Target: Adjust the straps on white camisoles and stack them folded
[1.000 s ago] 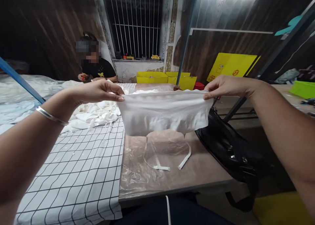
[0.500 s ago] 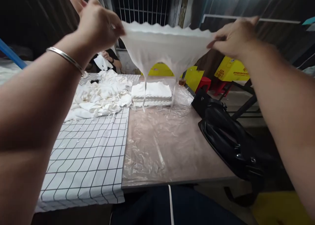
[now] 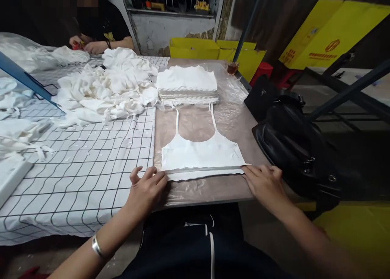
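Note:
A white camisole top (image 3: 201,153) with two thin straps lies flat on the plastic-covered table, its straps pointing away from me. My left hand (image 3: 150,185) pinches the left end of its hem, and my right hand (image 3: 263,185) grips the right end. Between them the hem band is stretched straight, with a wavy edge. Just beyond the straps sits a neat stack of folded white tops (image 3: 187,81). To its left spreads a loose heap of white garments (image 3: 106,88).
A black bag (image 3: 286,124) lies along the table's right edge. A cup of brown drink (image 3: 232,68) stands near the far right corner. A checked cloth (image 3: 106,165) covers the left side. Across the table a person (image 3: 100,31) handles something red. Yellow boxes (image 3: 195,49) stand behind.
Both hands have come down from head height to the near table edge, still holding the camisole top. It hung in the air before and now lies flat on the table.

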`<state>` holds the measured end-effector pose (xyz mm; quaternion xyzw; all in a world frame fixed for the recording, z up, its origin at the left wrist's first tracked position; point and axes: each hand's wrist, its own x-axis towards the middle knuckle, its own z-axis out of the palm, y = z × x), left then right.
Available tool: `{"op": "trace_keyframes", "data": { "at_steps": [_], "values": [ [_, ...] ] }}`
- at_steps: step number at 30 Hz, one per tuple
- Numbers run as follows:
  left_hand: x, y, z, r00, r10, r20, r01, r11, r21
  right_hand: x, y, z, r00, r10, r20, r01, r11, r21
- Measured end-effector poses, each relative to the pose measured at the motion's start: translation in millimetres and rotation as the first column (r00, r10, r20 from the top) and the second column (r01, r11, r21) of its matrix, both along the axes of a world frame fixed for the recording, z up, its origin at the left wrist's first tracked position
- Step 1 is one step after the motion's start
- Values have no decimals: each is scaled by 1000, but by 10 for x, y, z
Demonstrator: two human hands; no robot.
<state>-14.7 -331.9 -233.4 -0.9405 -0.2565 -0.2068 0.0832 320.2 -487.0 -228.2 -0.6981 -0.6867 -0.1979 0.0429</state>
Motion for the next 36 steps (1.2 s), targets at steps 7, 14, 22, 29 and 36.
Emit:
{"op": "trace_keyframes", "data": {
  "at_steps": [7,14,22,29,36],
  "values": [
    [-123,-343,45,998,-17,61,23,996,-91,-71,-433,40,971,33,-236,-1,991,134],
    [-153,-367,53,940,-10,342,109,957,-270,-234,-576,92,812,245,-530,-26,922,386],
    [-52,-22,78,962,-272,-25,235,871,-431,-353,-310,-155,825,160,-543,-145,987,71],
    [652,1412,337,991,101,93,-61,933,-354,-653,387,118,693,316,-648,-117,936,332],
    [1191,2191,329,930,-166,-327,14,907,-421,-1101,921,134,423,323,-847,-296,932,208]
  ]
}}
